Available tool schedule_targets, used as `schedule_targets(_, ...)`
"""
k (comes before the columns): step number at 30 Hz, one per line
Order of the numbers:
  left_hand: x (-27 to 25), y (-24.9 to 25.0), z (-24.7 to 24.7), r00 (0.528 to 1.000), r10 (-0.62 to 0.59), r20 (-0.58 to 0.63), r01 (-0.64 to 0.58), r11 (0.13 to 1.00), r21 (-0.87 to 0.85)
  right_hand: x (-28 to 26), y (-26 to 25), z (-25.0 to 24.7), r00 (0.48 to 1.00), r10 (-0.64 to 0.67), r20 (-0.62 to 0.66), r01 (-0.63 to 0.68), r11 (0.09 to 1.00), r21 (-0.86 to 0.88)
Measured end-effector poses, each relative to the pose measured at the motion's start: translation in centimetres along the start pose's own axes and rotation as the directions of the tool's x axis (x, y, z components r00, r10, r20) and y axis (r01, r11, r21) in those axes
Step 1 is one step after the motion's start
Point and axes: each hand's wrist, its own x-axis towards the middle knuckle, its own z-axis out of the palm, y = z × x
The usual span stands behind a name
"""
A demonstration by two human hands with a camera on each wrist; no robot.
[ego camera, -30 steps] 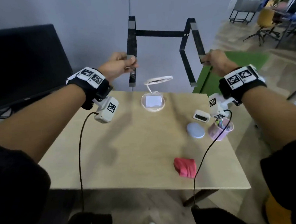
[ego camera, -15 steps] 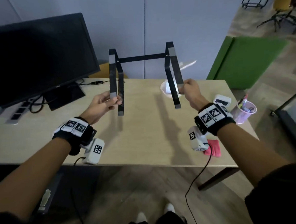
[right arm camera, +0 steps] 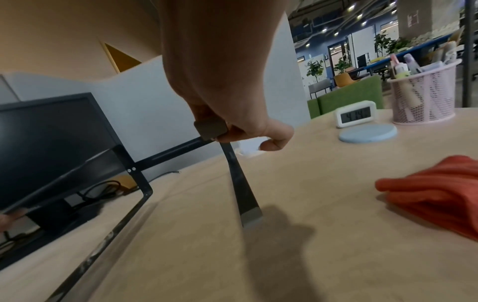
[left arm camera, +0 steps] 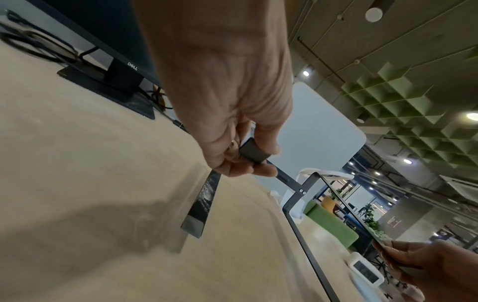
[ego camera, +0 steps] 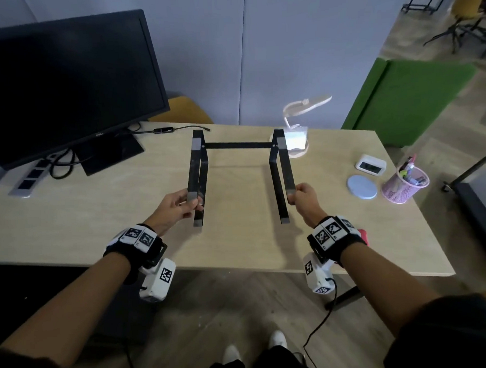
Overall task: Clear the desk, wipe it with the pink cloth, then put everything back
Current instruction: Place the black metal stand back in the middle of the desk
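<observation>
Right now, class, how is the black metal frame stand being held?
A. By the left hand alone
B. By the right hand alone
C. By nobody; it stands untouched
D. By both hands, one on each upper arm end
D: the left hand and the right hand each grip one grey-tipped end of the black metal frame stand.

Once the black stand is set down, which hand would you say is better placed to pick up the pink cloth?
Right, probably. The pink cloth lies near the desk's front edge beside the right hand; the left hand grips the stand's far arm, farther off.
</observation>
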Motion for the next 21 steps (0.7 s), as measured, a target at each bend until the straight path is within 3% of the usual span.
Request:
schedule_targets(11, 0.5, -3.6, 0.5, 0.996, -0.083, 0.029, 0.084, 0.996, -0.039, 0.3, 4.9, 1.2, 0.998, 0.048, 0.032, -0.047, 0.998, -0.044)
schedule_targets(17, 1.5, -2.6, -0.6, 0.980, -0.176, 0.087, 0.175, 0.984, 0.023, 0.4, 3.8, -0.1, 0.996, 0.025, 0.085, -0.022, 0.999, -0.042)
schedule_targets(19, 2.5, -2.0, -1.3, 0.973, -0.225, 0.059, 0.219, 0.971, 0.096, 1.1, 3.2, -0.8, 0.995, 0.000, 0.104, 0.007, 0.997, -0.070)
schedule_targets(21, 3.8, -1.2, -1.8, 0.971, -0.227, -0.069, 0.235, 0.963, 0.134, 2.2, 2.5, -1.5, 0.996, 0.010, 0.093, -0.002, 0.996, -0.084)
